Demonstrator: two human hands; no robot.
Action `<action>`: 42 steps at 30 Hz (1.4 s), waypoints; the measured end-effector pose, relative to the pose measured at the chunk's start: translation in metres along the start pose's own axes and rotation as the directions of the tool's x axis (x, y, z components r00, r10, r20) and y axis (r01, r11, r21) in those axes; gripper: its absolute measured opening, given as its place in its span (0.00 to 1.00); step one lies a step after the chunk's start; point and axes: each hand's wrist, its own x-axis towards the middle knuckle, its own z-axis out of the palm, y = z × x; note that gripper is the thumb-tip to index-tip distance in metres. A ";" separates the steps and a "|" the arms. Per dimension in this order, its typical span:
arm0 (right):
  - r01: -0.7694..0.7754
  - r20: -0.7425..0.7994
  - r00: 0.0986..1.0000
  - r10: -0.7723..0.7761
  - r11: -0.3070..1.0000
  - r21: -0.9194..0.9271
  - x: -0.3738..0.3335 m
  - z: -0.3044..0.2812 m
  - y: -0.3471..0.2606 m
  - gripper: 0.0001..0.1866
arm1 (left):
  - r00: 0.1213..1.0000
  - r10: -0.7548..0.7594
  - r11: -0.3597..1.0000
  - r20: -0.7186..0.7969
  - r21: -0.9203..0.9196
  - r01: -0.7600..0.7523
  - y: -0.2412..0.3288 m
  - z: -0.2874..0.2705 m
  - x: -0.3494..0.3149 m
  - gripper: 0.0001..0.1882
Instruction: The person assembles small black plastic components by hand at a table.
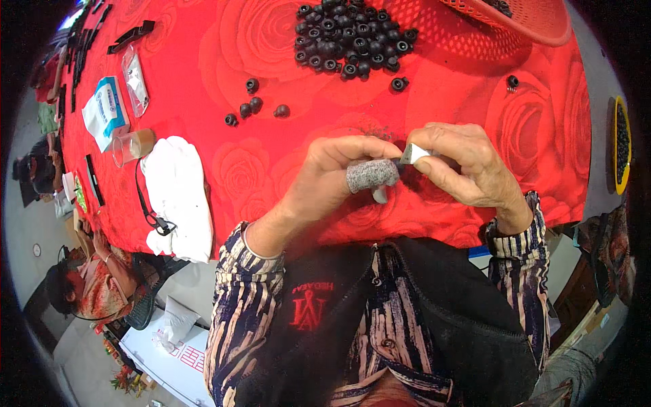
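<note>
Both my hands meet above the near middle of a red cloth-covered table. My left hand is closed in a pinch, with a grey knitted finger sleeve round one finger. What it pinches is mostly hidden; a bit of something dark shows at the fingertips. Between the thumb and fingers of my right hand is a small white wedge-shaped piece with a dark grey edge, pointing at the left fingertips. Small dark crumbs lie on the cloth just beyond. Farther away is a pile of small round black hollow parts.
Several loose black parts lie left of the pile. A red perforated basket stands far right. On the left are a white glove, a plastic cup and a blue-white packet. Other people sit along the left side.
</note>
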 end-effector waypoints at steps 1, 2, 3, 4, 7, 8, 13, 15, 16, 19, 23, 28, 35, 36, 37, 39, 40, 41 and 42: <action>-0.012 0.016 1.000 0.012 1.000 0.009 0.000 0.000 0.001 0.08 | 1.000 -0.024 0.999 -0.013 -0.026 0.024 -0.001 -0.001 0.000 0.11; -0.012 0.015 1.000 0.012 1.000 0.013 0.001 0.001 0.002 0.08 | 1.000 -0.027 0.999 -0.017 -0.025 0.026 -0.002 -0.002 0.000 0.11; 0.003 0.014 1.000 -0.003 1.000 0.013 0.002 0.001 0.000 0.07 | 0.999 -0.024 1.000 -0.023 -0.008 0.024 -0.001 -0.001 -0.002 0.10; 0.020 0.012 1.000 -0.020 1.000 0.013 0.004 0.000 -0.001 0.06 | 0.999 -0.020 1.000 -0.031 0.010 0.021 0.001 0.000 -0.003 0.10; -0.042 0.230 0.973 0.031 0.998 0.043 0.000 -0.005 -0.004 0.06 | 0.998 0.058 0.996 -0.017 -0.068 -0.059 -0.002 -0.004 0.006 0.10; 0.111 0.221 0.970 -0.099 0.993 -0.039 -0.005 0.006 -0.006 0.05 | 0.982 0.055 0.990 -0.179 -0.115 -0.077 0.004 -0.007 0.012 0.10; 0.051 -0.055 0.997 -0.049 0.998 0.034 0.001 -0.007 0.000 0.13 | 0.984 0.071 0.993 -0.165 -0.079 -0.085 0.013 -0.002 0.006 0.10; 0.059 -0.100 0.993 -0.057 0.998 0.018 0.002 -0.001 -0.008 0.16 | 0.991 0.083 0.992 -0.100 -0.082 -0.091 0.005 -0.003 0.003 0.09; 0.051 -0.147 0.988 -0.049 0.999 0.010 0.002 0.003 -0.011 0.18 | 0.992 0.095 0.991 -0.078 -0.082 -0.101 0.004 -0.002 0.002 0.09; 0.170 -0.121 0.973 -0.195 0.967 -0.192 0.008 0.009 -0.015 0.23 | 0.993 0.008 0.994 -0.117 -0.105 -0.021 0.008 0.006 -0.001 0.09; 0.227 -0.152 0.947 -0.284 0.923 -0.311 0.004 0.021 -0.012 0.22 | 0.998 -0.029 0.993 -0.047 -0.120 0.024 -0.005 0.008 0.003 0.10; 0.216 -0.181 0.935 -0.306 0.893 -0.395 0.000 0.025 -0.013 0.21 | 0.998 -0.042 0.997 -0.043 -0.073 0.038 -0.004 0.009 0.003 0.10; 0.135 -0.123 0.980 -0.157 0.976 -0.168 0.006 0.012 -0.028 0.17 | 0.993 0.041 0.998 -0.106 -0.051 -0.047 -0.003 0.011 0.001 0.10; 0.116 -0.128 0.982 -0.139 0.978 -0.171 0.005 0.010 -0.026 0.17 | 0.987 0.084 0.996 -0.140 -0.025 -0.088 0.000 0.010 0.000 0.10; 0.058 -0.137 0.988 -0.073 0.992 -0.109 0.003 0.008 -0.024 0.15 | 0.989 0.100 0.995 -0.113 0.037 -0.097 0.007 0.009 -0.001 0.10; -0.008 -0.212 0.977 -0.005 0.998 -0.060 0.003 0.011 -0.018 0.12 | 0.988 0.123 0.992 -0.089 0.033 -0.120 0.006 0.008 0.000 0.10; -0.022 -0.215 0.977 0.008 0.998 -0.062 0.003 0.011 -0.017 0.12 | 0.985 0.159 0.987 -0.073 0.039 -0.157 0.005 0.007 0.001 0.10; -0.056 -0.194 0.980 0.045 0.997 -0.051 0.002 0.011 -0.016 0.12 | 0.980 0.195 0.978 -0.046 0.083 -0.191 0.005 0.006 0.002 0.10; -0.088 -0.171 0.982 0.080 0.995 -0.039 0.001 0.011 -0.015 0.12 | 0.981 0.188 0.980 -0.043 0.076 -0.185 0.005 0.007 0.003 0.10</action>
